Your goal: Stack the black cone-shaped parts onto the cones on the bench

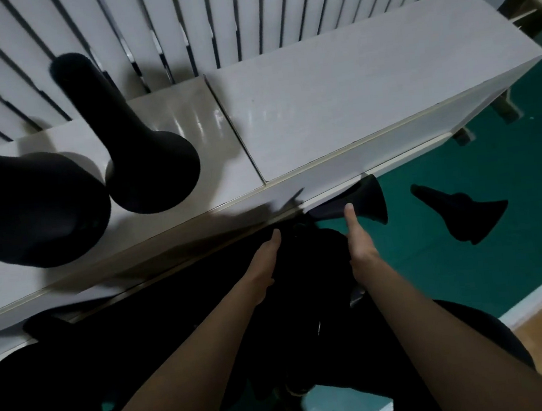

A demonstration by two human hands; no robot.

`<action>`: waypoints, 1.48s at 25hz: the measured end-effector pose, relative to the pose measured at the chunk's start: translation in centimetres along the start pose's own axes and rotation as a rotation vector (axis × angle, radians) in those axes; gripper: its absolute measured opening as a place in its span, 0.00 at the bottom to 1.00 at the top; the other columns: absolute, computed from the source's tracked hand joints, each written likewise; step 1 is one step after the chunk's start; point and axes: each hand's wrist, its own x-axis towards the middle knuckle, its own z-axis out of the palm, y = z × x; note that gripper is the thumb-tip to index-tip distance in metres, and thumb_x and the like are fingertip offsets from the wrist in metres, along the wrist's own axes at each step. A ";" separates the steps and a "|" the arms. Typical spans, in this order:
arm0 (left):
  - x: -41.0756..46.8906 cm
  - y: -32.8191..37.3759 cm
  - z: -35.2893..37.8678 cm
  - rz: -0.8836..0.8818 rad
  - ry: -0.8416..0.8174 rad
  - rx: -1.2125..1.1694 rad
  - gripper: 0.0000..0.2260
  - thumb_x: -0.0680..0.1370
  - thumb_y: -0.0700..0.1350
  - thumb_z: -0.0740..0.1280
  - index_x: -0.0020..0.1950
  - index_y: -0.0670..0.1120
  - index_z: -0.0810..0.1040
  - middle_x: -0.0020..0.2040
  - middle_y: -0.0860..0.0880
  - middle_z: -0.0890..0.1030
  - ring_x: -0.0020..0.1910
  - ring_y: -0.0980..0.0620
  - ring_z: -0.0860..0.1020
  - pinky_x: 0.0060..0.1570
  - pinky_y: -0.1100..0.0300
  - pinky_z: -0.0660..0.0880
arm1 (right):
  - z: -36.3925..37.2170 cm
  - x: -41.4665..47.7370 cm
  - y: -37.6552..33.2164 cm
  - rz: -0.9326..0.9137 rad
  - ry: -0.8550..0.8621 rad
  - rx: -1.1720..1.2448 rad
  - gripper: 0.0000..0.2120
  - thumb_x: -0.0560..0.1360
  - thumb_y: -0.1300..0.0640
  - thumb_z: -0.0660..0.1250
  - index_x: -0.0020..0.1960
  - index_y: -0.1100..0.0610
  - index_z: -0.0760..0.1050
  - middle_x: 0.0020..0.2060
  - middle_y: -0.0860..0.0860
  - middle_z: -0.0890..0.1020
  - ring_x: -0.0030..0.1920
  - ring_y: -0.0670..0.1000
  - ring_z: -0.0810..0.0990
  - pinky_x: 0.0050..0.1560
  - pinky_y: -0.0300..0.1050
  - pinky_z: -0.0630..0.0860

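Note:
Two black cones stand on the white bench [352, 96]: one tall cone [143, 151] in the middle left, and a larger one [28, 204] at the left edge, close to the camera. Below the bench's front edge, my left hand [266, 266] and my right hand [359, 246] hold a black cone-shaped part [313, 268] between them, one on each side of it, thumbs up. The part is very dark and its outline is hard to make out. Another black part [367, 200] lies on the floor just beyond my right thumb, partly under the bench.
A further black cone part [464, 215] lies on its side on the green floor [470, 268] to the right. More black parts [30, 381] sit at the lower left. A white slatted wall [209, 17] runs behind the bench.

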 end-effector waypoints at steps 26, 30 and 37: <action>12.1 -4.6 3.5 0.025 0.046 0.015 0.48 0.57 0.80 0.65 0.66 0.49 0.77 0.64 0.45 0.79 0.60 0.46 0.79 0.65 0.47 0.73 | 0.4 8.0 3.2 0.105 0.172 -0.380 0.45 0.80 0.28 0.48 0.74 0.67 0.69 0.72 0.66 0.71 0.72 0.64 0.70 0.73 0.59 0.67; 9.8 -3.5 3.4 0.020 0.078 0.047 0.38 0.65 0.71 0.66 0.64 0.46 0.79 0.62 0.43 0.80 0.58 0.45 0.80 0.64 0.49 0.75 | 1.0 7.7 4.0 0.163 0.099 -0.332 0.44 0.80 0.28 0.50 0.75 0.66 0.68 0.72 0.65 0.72 0.71 0.65 0.72 0.72 0.59 0.69; 7.6 -3.2 2.9 0.043 0.196 0.096 0.19 0.79 0.48 0.69 0.67 0.40 0.76 0.60 0.41 0.80 0.56 0.45 0.80 0.60 0.49 0.77 | 2.8 6.8 5.8 0.209 0.071 -0.077 0.46 0.74 0.29 0.64 0.79 0.61 0.62 0.70 0.64 0.73 0.66 0.66 0.76 0.68 0.61 0.74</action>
